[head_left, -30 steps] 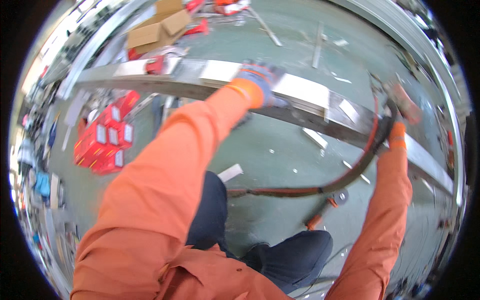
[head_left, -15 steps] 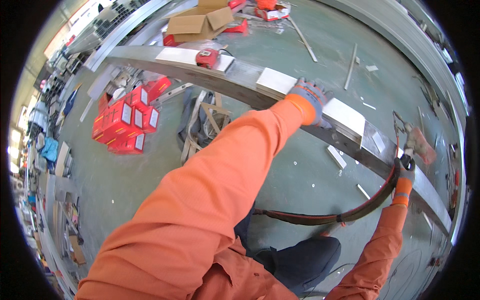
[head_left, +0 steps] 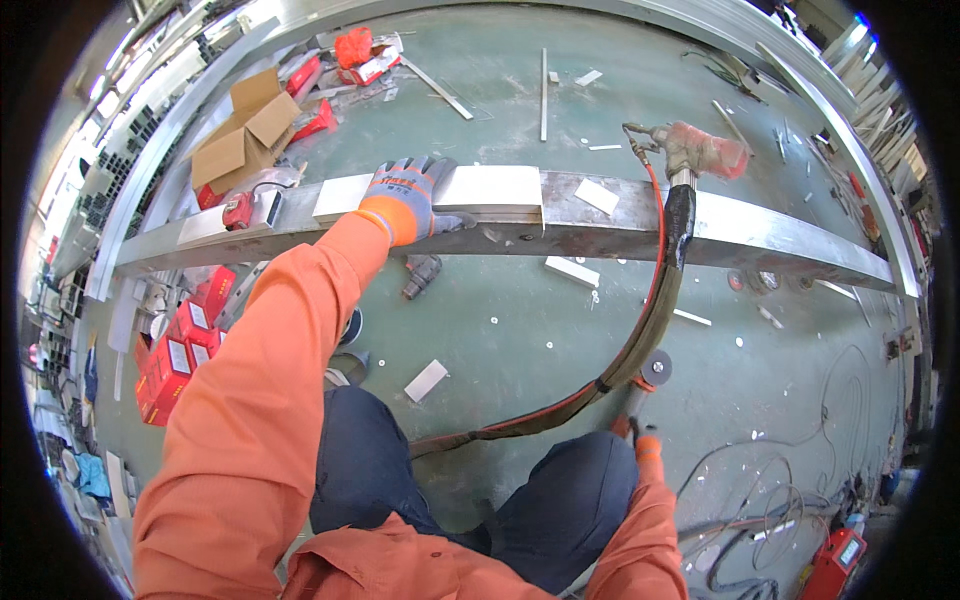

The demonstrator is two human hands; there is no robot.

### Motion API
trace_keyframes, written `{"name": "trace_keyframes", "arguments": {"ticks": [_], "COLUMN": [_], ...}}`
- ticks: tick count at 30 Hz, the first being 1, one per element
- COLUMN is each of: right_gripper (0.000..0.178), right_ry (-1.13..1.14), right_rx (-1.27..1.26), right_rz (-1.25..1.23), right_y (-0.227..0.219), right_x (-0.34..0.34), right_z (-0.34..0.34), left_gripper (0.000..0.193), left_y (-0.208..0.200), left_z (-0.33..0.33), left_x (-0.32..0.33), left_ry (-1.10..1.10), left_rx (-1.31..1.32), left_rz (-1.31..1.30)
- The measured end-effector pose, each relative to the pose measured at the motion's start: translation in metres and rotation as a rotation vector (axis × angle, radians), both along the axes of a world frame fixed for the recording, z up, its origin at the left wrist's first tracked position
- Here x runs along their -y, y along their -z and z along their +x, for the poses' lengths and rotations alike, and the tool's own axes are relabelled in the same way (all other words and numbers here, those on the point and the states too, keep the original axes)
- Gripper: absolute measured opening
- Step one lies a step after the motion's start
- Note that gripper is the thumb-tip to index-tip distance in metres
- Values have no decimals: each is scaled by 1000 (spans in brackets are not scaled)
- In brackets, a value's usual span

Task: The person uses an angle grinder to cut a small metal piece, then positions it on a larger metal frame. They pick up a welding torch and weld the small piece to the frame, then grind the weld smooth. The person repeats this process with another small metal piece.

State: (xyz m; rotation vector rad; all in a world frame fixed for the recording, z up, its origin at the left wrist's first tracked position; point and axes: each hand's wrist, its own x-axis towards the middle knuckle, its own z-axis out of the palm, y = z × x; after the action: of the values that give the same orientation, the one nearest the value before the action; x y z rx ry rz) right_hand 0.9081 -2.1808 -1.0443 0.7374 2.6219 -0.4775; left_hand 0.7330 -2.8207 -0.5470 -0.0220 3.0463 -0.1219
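My left hand [head_left: 408, 197], in a grey and orange glove, lies across the metal beam [head_left: 590, 240] with fingers spread. It presses between two white flat pieces, a left one [head_left: 340, 196] and a right one [head_left: 495, 187]. Low down beside my right knee, my right hand [head_left: 645, 432] is closed around the rear of an angle grinder [head_left: 634, 402] whose round disc points away from me; part of the grip is blurred. A hose-fed gun with a red-wrapped head [head_left: 700, 152], apparently a welding gun, rests on the beam, its sleeved hose [head_left: 640, 340] curving down between my legs.
A red tape measure [head_left: 238, 210] sits on the beam's left part. Beyond it stands an open cardboard box [head_left: 245, 130]. Red boxes [head_left: 175, 365] are stacked at left. A power drill [head_left: 421, 275] and white offcuts [head_left: 426, 381] lie on the floor. Cables [head_left: 790, 480] coil at right.
My right hand has let go of the welding gun and moved down to the angle grinder. My left hand stays on the beam by the white pieces. The whole view has turned right.
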Motion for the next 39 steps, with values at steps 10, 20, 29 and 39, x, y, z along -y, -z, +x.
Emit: {"name": "trace_keyframes", "arguments": {"ticks": [10, 20, 29, 39], "right_gripper": [49, 61, 75, 67], "right_ry": [429, 434, 152, 157], "right_rx": [-240, -819, -1399, -940], "right_rz": [-598, -744, -1352, -2041], "right_y": [60, -14, -406, -413], "right_x": [42, 2, 78, 197], "right_z": [-18, 30, -12, 61], "left_gripper": [108, 77, 88, 77], "left_y": [4, 87, 60, 47], "left_z": [42, 240, 199, 243], "left_x": [-38, -176, -292, -219], "left_ry": [134, 347, 649, 473], "left_rx": [-600, -30, -335, 523], "left_rz": [-64, 745, 812, 1094]}}
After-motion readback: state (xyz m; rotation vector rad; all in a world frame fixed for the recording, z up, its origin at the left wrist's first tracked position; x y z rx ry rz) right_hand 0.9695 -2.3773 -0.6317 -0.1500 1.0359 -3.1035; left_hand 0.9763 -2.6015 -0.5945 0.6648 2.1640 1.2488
